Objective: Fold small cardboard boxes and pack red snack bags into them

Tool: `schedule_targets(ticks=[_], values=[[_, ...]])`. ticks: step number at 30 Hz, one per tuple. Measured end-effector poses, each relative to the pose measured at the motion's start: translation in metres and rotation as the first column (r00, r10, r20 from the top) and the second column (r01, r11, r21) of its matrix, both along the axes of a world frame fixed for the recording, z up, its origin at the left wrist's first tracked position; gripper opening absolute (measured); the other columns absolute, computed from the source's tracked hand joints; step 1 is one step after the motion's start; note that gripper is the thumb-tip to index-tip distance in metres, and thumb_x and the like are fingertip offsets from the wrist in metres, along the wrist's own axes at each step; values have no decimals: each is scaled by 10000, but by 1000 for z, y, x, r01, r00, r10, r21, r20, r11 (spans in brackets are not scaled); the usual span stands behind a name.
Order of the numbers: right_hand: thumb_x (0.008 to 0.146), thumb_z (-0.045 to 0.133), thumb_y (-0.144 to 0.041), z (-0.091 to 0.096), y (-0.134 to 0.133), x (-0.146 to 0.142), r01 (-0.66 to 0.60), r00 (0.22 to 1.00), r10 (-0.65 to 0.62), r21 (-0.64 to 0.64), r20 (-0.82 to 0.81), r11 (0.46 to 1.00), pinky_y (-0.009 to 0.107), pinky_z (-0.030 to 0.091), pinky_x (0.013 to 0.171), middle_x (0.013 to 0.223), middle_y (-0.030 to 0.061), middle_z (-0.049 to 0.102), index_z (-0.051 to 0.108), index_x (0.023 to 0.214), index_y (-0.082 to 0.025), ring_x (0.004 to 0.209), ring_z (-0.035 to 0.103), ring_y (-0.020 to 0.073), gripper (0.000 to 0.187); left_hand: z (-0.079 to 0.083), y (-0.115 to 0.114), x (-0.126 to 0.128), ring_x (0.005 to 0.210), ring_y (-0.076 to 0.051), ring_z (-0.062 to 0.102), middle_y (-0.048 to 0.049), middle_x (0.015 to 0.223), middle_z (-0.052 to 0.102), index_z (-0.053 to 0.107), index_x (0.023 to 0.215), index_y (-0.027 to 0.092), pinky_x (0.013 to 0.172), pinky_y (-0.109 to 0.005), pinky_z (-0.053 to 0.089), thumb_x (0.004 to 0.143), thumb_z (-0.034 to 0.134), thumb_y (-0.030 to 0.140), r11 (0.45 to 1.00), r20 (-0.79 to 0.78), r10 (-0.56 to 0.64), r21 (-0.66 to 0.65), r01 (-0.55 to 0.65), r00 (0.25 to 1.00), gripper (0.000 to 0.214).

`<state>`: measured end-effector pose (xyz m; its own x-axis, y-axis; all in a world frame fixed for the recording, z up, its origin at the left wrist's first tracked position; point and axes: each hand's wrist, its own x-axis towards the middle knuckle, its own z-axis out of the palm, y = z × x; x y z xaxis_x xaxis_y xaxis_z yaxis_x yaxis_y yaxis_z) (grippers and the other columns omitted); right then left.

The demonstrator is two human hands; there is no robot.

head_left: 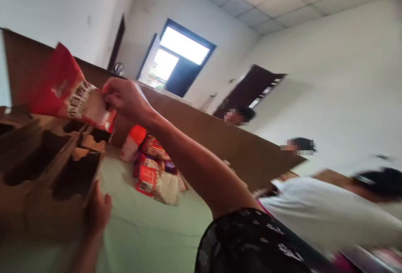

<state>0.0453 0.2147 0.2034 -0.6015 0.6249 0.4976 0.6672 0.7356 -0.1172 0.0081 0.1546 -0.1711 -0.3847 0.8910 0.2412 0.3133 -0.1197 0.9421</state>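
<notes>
My right hand (125,97) is raised and pinches the end of a red and white food packet (67,91), which it holds above a brown cardboard box with divided compartments (47,160). My left hand (97,212) rests against the near side of that box, fingers upward; the view is blurred. On the pale green table (150,231) behind the box lies a pile of similar red packets (157,172) beside a white bottle with an orange cap (133,141).
A tall brown board (220,135) runs along the far side of the table. Beyond it and at the right are other people, one in a white top (320,214). A bright doorway (176,59) is at the back.
</notes>
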Motion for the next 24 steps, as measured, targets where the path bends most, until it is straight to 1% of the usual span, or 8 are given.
schedule_targets(ticks=[3, 6, 9, 12, 15, 18, 21, 24], values=[[865, 549, -105, -20, -3, 105, 264, 964, -263, -37, 37, 964, 227, 446, 810, 860, -20, 711, 685, 905, -154, 827, 632, 122, 150, 0, 13, 1, 1382, -366, 487, -220, 1411, 560, 500, 1389, 93, 1190, -555, 356, 816, 522, 210, 1000, -49, 18, 25, -17, 999, 585], [857, 579, -97, -61, 0, 197, 454, 891, -451, -95, 51, 886, 259, 464, 774, 822, -5, 717, 698, 857, -172, 779, 638, 142, 141, 2, 14, 0, 1329, -378, 541, -243, 1365, 586, 517, 1354, 58, 1152, -547, 414, 782, 490, 250, 998, -98, 64, 25, -62, 993, 604], [929, 614, -177, -107, 14, 263, 571, 820, -567, -173, 73, 803, 313, 513, 785, 845, 11, 708, 692, 897, -161, 783, 653, 155, 86, 4, 10, -2, 1273, -382, 586, -226, 1330, 617, 538, 1338, 92, 1103, -563, 459, 776, 490, 287, 994, -140, 112, -1, -113, 984, 597], [975, 643, -342, -141, 31, 302, 634, 769, -633, -247, 95, 733, 370, 565, 814, 979, 34, 702, 679, 1008, -149, 862, 675, 168, 199, 9, 7, -5, 1221, -376, 615, -209, 1319, 626, 540, 1336, 122, 1065, -569, 483, 778, 496, 309, 991, -169, 125, -31, -132, 978, 590], [981, 640, -364, -158, 41, 320, 647, 749, -659, -280, 61, 709, 397, 573, 860, 1092, 59, 703, 673, 1103, -156, 945, 685, 185, 244, 13, 7, -8, 1170, -374, 635, -200, 1279, 641, 538, 1339, 133, 1038, -586, 492, 782, 504, 312, 990, -181, 116, -61, -129, 977, 586], [975, 578, -264, -159, 39, 315, 610, 771, -636, -274, -9, 743, 351, 550, 858, 1025, 64, 752, 713, 1094, -166, 916, 704, 184, 204, 13, 5, -7, 1179, -363, 635, -203, 1272, 644, 526, 1354, 125, 1046, -578, 489, 780, 502, 284, 989, -170, 113, -70, -127, 979, 597], [901, 513, -227, -152, 32, 285, 499, 845, -530, -254, -69, 829, 293, 527, 752, 898, 65, 785, 765, 998, -176, 802, 718, 190, 275, 7, -4, -1, 1255, -334, 610, -190, 1308, 649, 540, 1350, 137, 1101, -534, 467, 763, 517, 229, 990, -141, 119, -54, -127, 983, 594], [860, 488, -262, -142, 36, 231, 332, 926, -361, -216, -113, 918, 290, 514, 673, 867, 68, 792, 776, 933, -185, 739, 717, 202, 306, -3, -9, 8, 1338, -279, 564, -147, 1367, 644, 562, 1346, 162, 1181, -450, 403, 724, 530, 147, 987, -113, 145, -46, -151, 983, 623]])
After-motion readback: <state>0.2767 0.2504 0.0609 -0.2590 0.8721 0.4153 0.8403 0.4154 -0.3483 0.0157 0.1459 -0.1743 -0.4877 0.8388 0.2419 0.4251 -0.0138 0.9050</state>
